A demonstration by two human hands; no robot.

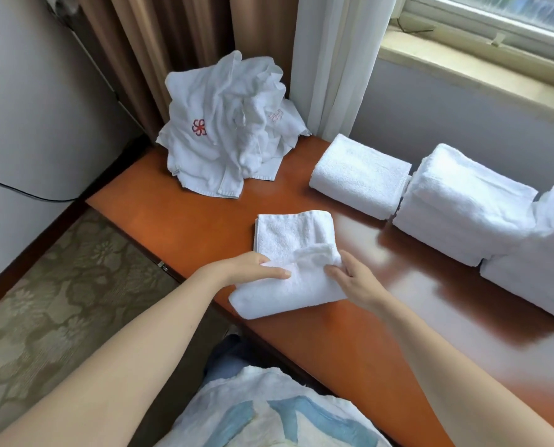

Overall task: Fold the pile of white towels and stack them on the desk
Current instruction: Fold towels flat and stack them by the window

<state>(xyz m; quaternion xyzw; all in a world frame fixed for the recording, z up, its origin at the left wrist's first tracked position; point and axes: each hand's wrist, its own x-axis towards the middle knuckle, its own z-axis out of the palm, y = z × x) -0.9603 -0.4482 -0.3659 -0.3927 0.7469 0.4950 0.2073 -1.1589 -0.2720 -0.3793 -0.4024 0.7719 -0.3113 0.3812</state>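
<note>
A white towel (290,240) lies partly folded on the orange-brown desk (204,221), near its front edge. My left hand (253,267) rests flat on the towel's near left part, thumb laid across the cloth. My right hand (353,279) pinches the turned-over flap at the towel's right side. At the desk's far left corner sits a crumpled pile of white towels (227,130) with a red flower mark. Folded white towels stand along the right: a single one (359,175), a taller stack (463,204) and another stack (546,253) at the frame's edge.
Brown and white curtains (327,59) hang behind the pile, under a window sill (463,62). A grey appliance with a black cable (27,108) stands left of the desk. Patterned carpet (59,285) lies below. My light patterned clothing (269,411) shows at the bottom.
</note>
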